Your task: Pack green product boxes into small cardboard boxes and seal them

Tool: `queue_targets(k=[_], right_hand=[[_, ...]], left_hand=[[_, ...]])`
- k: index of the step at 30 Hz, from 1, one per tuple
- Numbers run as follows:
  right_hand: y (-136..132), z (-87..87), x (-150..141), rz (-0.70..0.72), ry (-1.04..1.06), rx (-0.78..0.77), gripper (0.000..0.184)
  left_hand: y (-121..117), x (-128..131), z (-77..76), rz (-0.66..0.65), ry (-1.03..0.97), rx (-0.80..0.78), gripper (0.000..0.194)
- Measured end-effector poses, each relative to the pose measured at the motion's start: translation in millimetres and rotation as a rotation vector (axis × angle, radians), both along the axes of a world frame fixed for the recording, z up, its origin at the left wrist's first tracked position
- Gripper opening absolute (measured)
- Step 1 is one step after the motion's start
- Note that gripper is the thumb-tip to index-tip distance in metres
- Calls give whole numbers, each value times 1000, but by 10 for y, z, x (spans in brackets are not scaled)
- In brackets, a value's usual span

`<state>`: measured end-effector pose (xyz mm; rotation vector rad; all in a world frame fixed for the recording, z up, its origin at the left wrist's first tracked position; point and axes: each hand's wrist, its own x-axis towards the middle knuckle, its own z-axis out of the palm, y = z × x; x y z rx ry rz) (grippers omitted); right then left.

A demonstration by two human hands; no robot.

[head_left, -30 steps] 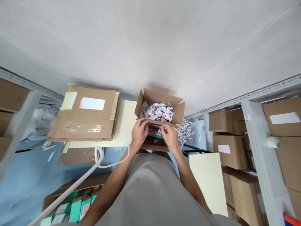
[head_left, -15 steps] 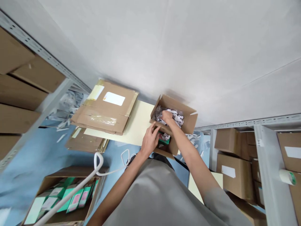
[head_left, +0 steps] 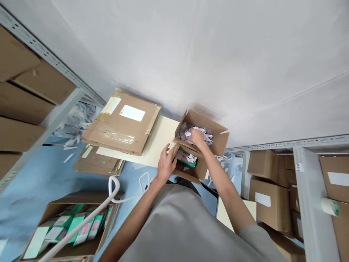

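Observation:
My right hand (head_left: pixel 196 137) reaches into the farther cardboard box (head_left: pixel 219 143), its fingers closed on crumpled paper (head_left: pixel 205 135). A white bit of that paper shows at the fingertips. My left hand (head_left: pixel 166 163) is at the left edge of the nearer, open cardboard box (head_left: pixel 201 170). Its fingers are apart and touch the box's side. Inside this nearer box lies a green and pink carton (head_left: pixel 184 158), with a small wad of crumpled paper (head_left: pixel 191 158) on its right part. The bottom of the farther box is hidden under the paper.
Flattened cardboard boxes (head_left: pixel 128 125) are stacked on a cream board (head_left: pixel 160 136) to the left. A white curved tube (head_left: pixel 89 220) crosses above a box of green cartons (head_left: pixel 54 203). Shelves with brown boxes (head_left: pixel 268 196) stand at both sides; a tape roll (head_left: pixel 329 206) hangs at right.
My left hand has shifted slightly left and down, uncovering more of the green carton. My right hand has turned a little among the paper, and white paper now shows at its fingertips.

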<state>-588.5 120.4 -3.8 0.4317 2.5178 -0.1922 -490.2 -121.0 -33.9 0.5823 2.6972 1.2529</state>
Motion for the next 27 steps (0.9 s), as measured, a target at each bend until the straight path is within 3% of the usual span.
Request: queue_targets(k=[3,6,9,12,16,19,23,27], right_hand=[[11,362,448,-230,274,-96,38],[-137,731,1084,-432,449,-258,37],[-411,896,1646,-582,482,-426,38],[-663,772,1864,-654,382,-486,36],[-767,475,1728,-676,247,-448,39],[-734,421,1705,-690,219,-406,41],[-669,483,2017,-752,245,-160,35],[-588,427,2380,-851,166,113,42]], left_hand=[[-22,-17,-34,-17,-45,-28,59],[-71,-51,-29,-31,-88,-40,58],[-129,-107,-22,-38,-126,-41,55],[-160,-169,-31,-67,-158,-31,51],[-152,-226,-34,-117,-159,-35,47],[-137,-236,-15,-143,-157,-42,45],[-128,-227,-3,-155,-156,-25,45],[-103,-228,-19,-137,-157,-80,40]])
